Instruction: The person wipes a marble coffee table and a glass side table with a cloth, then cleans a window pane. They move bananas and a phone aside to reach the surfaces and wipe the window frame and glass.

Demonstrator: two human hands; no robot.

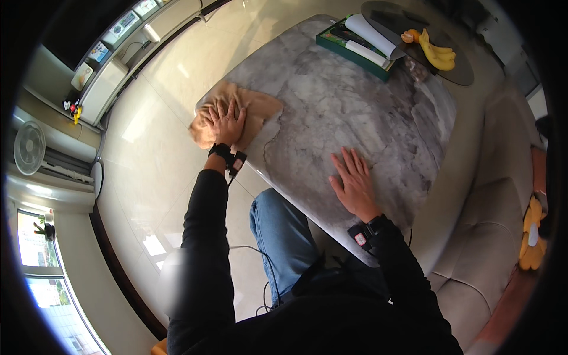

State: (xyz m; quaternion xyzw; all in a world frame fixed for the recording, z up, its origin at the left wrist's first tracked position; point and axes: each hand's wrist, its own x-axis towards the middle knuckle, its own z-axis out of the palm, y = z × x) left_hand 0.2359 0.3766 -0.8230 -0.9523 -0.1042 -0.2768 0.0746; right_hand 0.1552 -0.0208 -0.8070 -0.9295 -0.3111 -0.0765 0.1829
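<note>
A crumpled tan cloth (262,105) lies over the left corner of the grey marbled table (319,111), partly hanging past the edge. My left hand (227,124) rests flat on it with the fingers spread. Palm down on the bare tabletop, to the right, is my right hand (353,184), its fingers apart and nothing in them. Both wrists wear black straps with small devices and cables.
At the table's far end sits a green box (355,57) holding white rolled sheets (370,33). Beside it are bananas (437,53), a peeled orange (410,35) and a clear bag (416,70) on or near a dark round board (461,73). A padded sofa (470,230) flanks the right side.
</note>
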